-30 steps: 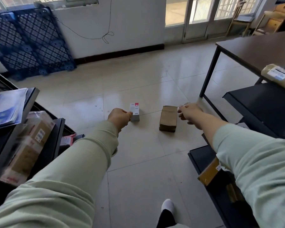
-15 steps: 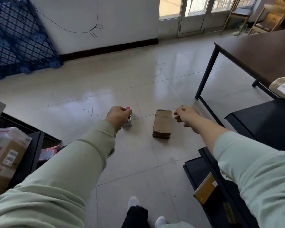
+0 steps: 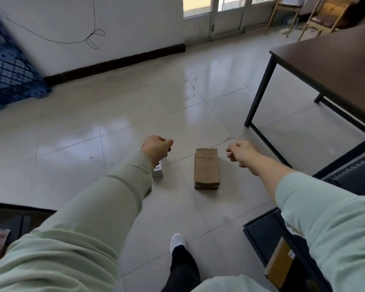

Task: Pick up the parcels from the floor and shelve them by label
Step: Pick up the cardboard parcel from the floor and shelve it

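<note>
My left hand (image 3: 156, 147) has let go of the small white box (image 3: 159, 172), which now lies on the floor (image 3: 114, 114) left of the brown parcel (image 3: 207, 168). My right hand (image 3: 241, 153) is just right of the parcel. Both grips are clenched and empty.

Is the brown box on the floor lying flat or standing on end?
Lying flat: the brown box rests on a broad face, showing only a low side wall.

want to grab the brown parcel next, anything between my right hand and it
Nothing visible. Only bare floor lies between the right hand and the brown parcel. The small grey box lies on the parcel's other side, by the left hand, partly hidden by its sleeve.
</note>
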